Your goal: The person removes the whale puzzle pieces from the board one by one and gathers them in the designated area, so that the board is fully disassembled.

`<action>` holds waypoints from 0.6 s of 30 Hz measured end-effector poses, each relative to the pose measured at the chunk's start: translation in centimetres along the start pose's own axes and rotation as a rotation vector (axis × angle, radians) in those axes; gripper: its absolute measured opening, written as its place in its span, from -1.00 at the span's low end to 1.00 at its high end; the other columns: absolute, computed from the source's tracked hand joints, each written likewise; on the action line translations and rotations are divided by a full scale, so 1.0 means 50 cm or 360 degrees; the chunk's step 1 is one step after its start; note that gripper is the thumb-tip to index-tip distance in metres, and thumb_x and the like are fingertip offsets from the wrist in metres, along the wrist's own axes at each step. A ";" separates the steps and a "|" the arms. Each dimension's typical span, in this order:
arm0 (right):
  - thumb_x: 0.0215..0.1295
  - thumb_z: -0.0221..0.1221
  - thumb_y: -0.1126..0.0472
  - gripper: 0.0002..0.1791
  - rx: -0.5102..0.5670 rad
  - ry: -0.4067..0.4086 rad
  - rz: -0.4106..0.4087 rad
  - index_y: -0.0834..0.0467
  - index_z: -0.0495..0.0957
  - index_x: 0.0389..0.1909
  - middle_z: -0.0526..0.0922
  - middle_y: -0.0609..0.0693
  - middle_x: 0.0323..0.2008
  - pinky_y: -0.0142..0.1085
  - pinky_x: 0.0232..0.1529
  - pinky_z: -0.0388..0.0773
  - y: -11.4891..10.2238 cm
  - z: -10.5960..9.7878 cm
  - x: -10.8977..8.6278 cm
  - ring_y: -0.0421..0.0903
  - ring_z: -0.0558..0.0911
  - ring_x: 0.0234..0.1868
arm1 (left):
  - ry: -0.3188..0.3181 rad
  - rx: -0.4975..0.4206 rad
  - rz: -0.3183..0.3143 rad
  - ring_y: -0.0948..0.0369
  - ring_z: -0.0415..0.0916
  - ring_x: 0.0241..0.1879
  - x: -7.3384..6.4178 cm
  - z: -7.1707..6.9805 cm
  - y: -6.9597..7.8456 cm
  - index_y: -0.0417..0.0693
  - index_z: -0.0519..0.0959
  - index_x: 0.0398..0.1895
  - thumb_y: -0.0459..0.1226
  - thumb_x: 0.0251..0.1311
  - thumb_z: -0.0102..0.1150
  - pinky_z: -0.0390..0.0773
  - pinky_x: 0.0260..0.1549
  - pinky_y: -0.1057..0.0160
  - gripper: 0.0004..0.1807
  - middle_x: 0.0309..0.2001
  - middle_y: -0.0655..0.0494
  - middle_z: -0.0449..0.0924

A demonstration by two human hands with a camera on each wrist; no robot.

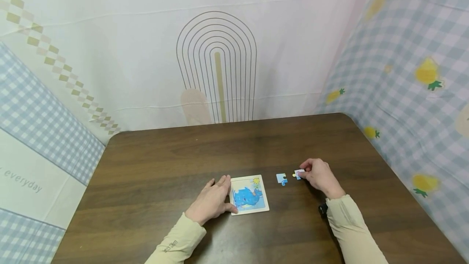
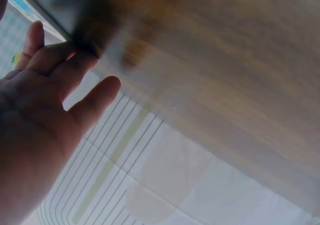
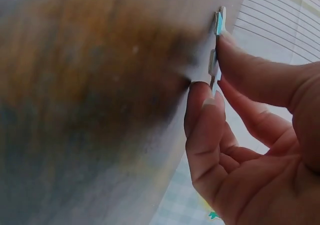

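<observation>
One jigsaw board (image 1: 253, 212), cream-bordered and printed with a blue animal and yellow sun, lies on the worktop (image 1: 165, 154), short of the far edge. Two jigsaw pieces (image 1: 280, 178) sit between it and the right edge: one loose, the other pinched in the grip of the right hand (image 1: 321, 177). The left hand (image 1: 210, 199) touches the board's left side, its grip released.

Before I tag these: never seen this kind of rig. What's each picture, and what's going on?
There's no machine, just a person's bare hands. The wide picture comes from the head, looking forward and down; the other two come from the left and right wrists. On the table lie a puzzle board and, to its right, a loose piece. The left hand rests at the board's left edge. The right hand pinches a second piece.
</observation>
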State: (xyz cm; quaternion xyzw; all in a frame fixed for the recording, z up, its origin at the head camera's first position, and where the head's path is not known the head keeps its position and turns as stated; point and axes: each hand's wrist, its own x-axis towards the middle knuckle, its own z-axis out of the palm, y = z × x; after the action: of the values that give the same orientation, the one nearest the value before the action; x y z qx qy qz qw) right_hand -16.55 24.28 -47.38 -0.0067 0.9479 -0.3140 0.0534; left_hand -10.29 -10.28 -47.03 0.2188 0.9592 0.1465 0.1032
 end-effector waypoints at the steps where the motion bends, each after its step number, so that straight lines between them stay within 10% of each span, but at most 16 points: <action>1: 0.16 0.36 0.24 -0.80 -0.0007 -0.0006 0.0001 0.27 0.64 -0.25 0.53 0.02 -0.40 -0.25 -0.35 0.40 -0.001 -0.001 0.000 -0.06 0.47 -0.37 | -0.0001 -0.0001 0.0000 -0.02 0.21 0.38 0.000 0.000 0.000 -0.35 0.28 0.35 0.12 -0.07 0.43 0.18 0.33 -0.11 0.03 0.36 -0.23 0.28; 18: 0.12 0.38 0.27 -0.73 -0.0021 -0.0074 0.0031 0.29 0.60 -0.19 0.54 0.05 -0.38 -0.23 -0.33 0.43 -0.002 -0.007 -0.001 -0.06 0.49 -0.38 | -0.0003 -0.0015 -0.0003 -0.01 0.19 0.39 -0.001 0.000 -0.001 -0.36 0.27 0.36 0.12 -0.06 0.42 0.17 0.33 -0.11 0.04 0.37 -0.23 0.27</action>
State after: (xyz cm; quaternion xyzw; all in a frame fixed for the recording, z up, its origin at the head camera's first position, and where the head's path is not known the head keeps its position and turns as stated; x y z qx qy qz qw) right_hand -16.53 24.40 -47.01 -0.0051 0.9485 -0.3070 0.0783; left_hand -10.29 -10.35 -47.04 0.2178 0.9585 0.1507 0.1053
